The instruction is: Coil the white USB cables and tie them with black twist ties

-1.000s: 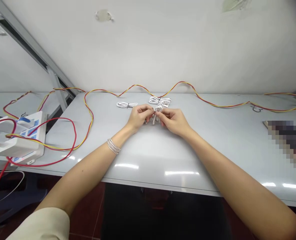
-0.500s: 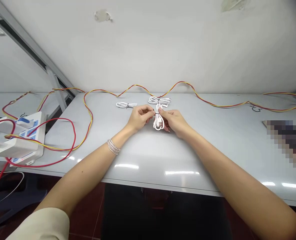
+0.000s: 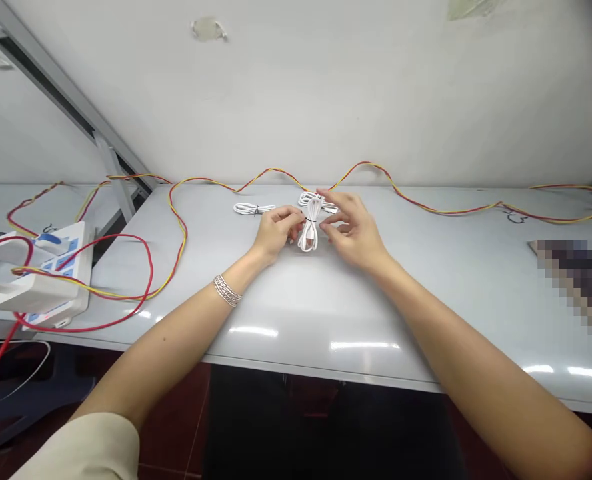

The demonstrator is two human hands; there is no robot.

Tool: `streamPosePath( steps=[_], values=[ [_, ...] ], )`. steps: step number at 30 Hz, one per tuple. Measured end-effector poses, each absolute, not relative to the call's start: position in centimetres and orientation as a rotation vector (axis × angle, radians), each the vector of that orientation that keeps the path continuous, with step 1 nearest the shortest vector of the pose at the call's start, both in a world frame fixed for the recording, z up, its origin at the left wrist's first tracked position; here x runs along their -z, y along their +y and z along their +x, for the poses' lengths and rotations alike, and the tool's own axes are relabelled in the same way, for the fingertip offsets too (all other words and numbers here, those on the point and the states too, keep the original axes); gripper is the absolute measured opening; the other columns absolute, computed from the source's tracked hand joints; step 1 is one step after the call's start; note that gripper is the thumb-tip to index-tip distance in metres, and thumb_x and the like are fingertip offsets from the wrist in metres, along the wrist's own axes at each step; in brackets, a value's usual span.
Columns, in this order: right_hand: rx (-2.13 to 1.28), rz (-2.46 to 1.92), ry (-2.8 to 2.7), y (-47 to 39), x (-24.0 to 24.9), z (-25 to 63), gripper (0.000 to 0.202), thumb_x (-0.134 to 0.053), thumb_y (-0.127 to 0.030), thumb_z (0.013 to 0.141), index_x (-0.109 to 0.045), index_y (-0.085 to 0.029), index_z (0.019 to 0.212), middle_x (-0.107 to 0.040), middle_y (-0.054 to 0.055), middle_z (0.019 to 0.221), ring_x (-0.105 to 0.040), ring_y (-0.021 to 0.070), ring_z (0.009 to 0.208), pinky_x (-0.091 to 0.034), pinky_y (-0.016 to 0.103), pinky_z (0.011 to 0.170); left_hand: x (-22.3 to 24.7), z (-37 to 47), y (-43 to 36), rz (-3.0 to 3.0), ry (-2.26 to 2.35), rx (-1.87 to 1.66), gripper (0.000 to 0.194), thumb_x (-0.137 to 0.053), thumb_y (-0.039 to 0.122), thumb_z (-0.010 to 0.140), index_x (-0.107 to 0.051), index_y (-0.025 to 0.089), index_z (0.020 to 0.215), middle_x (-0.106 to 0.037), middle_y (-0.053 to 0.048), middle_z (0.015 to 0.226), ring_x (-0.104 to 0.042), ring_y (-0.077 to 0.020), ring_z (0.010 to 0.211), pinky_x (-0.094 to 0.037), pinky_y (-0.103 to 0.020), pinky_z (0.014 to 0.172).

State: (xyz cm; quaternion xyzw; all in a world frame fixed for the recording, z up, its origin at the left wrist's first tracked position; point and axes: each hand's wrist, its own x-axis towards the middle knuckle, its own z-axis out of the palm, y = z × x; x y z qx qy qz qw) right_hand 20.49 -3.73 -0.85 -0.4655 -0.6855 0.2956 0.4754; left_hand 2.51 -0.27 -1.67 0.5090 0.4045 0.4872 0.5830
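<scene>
One white cable bundle (image 3: 309, 237), held just in front of the back bundle (image 3: 305, 199).
Black tie (image 3: 311, 221): round its waist. Left hand (image 3: 277, 233): pinching it at the tie. Right hand (image 3: 355, 227): fingers spread, thumb now off the bundle it pressed half a second ago; the left hand apparently bears it alone. Flat bundle (image 3: 247, 209), also tied: left of the back bundle. Power strip (image 3: 81, 280): well left of the back bundle.

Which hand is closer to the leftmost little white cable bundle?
Left. The left hand is just right of that bundle; the right hand is farther right, beside the held bundle.
</scene>
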Motion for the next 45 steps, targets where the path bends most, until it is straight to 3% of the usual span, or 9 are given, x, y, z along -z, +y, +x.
streamPosePath(
  steps=[3,11,16,19,23,28,34,39,45],
  values=[
    [-0.679,-1.148,-1.769,-3.8,1.0,20.5,0.056,-0.069,-0.028,0.084,-0.064,-0.032,0.139,-0.05,0.011,0.138,-0.07,0.018,0.09,-0.058,0.028,0.064,1.5,2.5,-0.3,1.174,0.938,-1.126,0.012,-0.07,0.026,0.069,-0.065,0.016,0.064,-0.057,0.002,0.056,-0.047,-0.0081,0.047,-0.035,-0.023,0.047],
    [-0.687,-1.178,-1.746,-3.7,1.6,20.2,0.051,-0.077,-0.04,0.08,-0.071,-0.026,0.128,-0.054,0.013,0.139,-0.07,0.0212,0.088,-0.055,0.031,0.06,1.7,2.5,-0.3,1.187,0.9,-1.121,0.014,-0.07,0.027,0.07,-0.063,0.017,0.063,-0.051,0.003,0.053,-0.044,-0.0087,0.047,-0.034,-0.023,0.046],
    [-0.721,-1.158,-1.771,-3.6,1.8,19.8,0.025,-0.069,-0.043,0.088,-0.077,-0.022,0.1,-0.07,0.01,0.111,-0.067,0.0214,0.086,-0.054,0.032,0.068,1.6,2.4,-0.4,1.242,0.903,-1.101,0.012,-0.07,0.027,0.068,-0.065,0.017,0.064,-0.052,0.003,0.051,-0.045,-0.008,0.046,-0.032,-0.023,0.046],
    [-0.779,-1.193,-1.777,-3.6,1.8,19.7,0.03,-0.063,-0.047,0.092,-0.074,-0.019,0.088,-0.072,0.007,0.089,-0.065,0.0189,0.076,-0.051,0.032,0.07,1.4,2.4,-0.5,1.263,0.895,-1.092,0.014,-0.071,0.028,0.067,-0.063,0.017,0.063,-0.051,0.003,0.051,-0.045,-0.008,0.045,-0.031,-0.023,0.046],
    [-0.8,-1.203,-1.771,-3.7,1.9,19.6,0.033,-0.06,-0.049,0.094,-0.072,-0.018,0.09,-0.072,0.007,0.083,-0.065,0.019,0.074,-0.051,0.032,0.07,1.3,2.5,-0.6,1.281,0.895,-1.084,0.016,-0.071,0.03,0.067,-0.063,0.017,0.064,-0.052,0.003,0.052,-0.045,-0.0079,0.045,-0.031,-0.023,0.046],
    [-0.786,-1.141,-1.727,-3.7,2.0,19.5,0.028,-0.065,-0.044,0.091,-0.072,-0.021,0.105,-0.073,0.009,0.105,-0.067,0.0208,0.083,-0.053,0.033,0.07,1.3,2.5,-0.6,1.263,0.876,-1.077,0.017,-0.07,0.03,0.071,-0.062,0.017,0.064,-0.052,0.002,0.051,-0.044,-0.0084,0.043,-0.033,-0.024,0.045],
    [-0.833,-1.231,-1.607,-3.3,2.4,19.5,0.038,-0.065,-0.054,0.09,-0.071,-0.017,0.097,-0.07,0.007,0.082,-0.064,0.0188,0.071,-0.054,0.03,0.061,1.2,2.6,-0.5,1.201,0.901,-1.081,0.016,-0.066,0.028,0.075,-0.062,0.016,0.065,-0.052,0.002,0.054,-0.047,-0.0088,0.043,-0.033,-0.023,0.043],
    [-0.958,-1.173,-1.495,-2.8,2.9,19.5,0.055,-0.063,-0.067,0.087,-0.072,-0.015,0.104,-0.069,0.007,0.078,-0.064,0.0184,0.067,-0.054,0.028,0.051,1.1,2.6,-0.6,1.204,0.907,-1.074,0.017,-0.064,0.026,0.078,-0.063,0.015,0.066,-0.051,0.003,0.053,-0.047,-0.0085,0.042,-0.034,-0.023,0.041],
    [-1.016,-1.092,-1.515,-2.8,2.8,19.4,0.057,-0.067,-0.068,0.083,-0.072,-0.016,0.106,-0.071,0.008,0.086,-0.066,0.0197,0.075,-0.061,0.035,0.067,1.5,2.6,-0.5,1.292,0.868,-1.057,0.027,-0.076,0.039,0.076,-0.065,0.016,0.069,-0.049,0.004,0.048,-0.042,-0.0073,0.041,-0.033,-0.022,0.041]
  ],
)
